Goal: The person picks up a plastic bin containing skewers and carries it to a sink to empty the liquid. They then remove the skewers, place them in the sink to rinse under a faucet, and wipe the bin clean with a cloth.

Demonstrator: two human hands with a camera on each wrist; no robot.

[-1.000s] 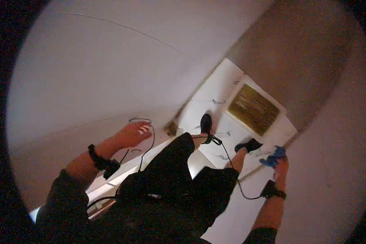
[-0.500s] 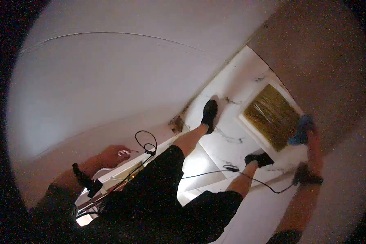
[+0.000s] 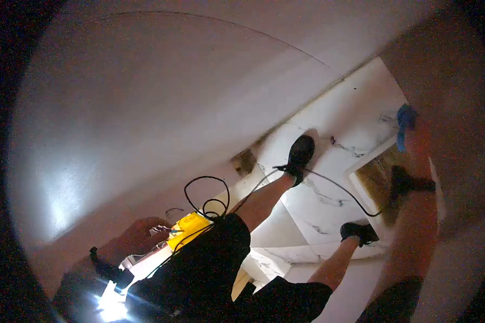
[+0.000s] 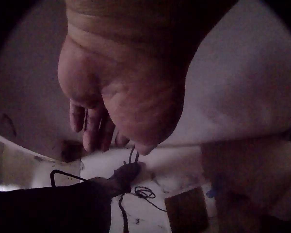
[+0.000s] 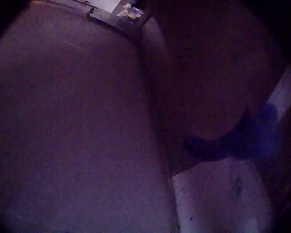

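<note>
A crumpled blue cloth is held in my right hand, the arm stretched out to the far right over the marbled floor. The right wrist view shows the same cloth dim and blurred, against the brown surface and the pale floor. Away to the left, my left hand hangs beside the pale wall with loosely bent fingers and holds nothing. In the left wrist view its palm side fills the upper middle, and the fingers point down.
A gold-brown panel in a white frame lies on the floor, partly behind the right forearm. A looped black cable hangs by the left leg and another stretch runs to the right wrist. A yellow object and a bright light are at lower left.
My right hand has moved up and farther out with the blue cloth, past the framed panel. The left hand has drawn lower and left, and the view has shifted, showing the yellow object.
</note>
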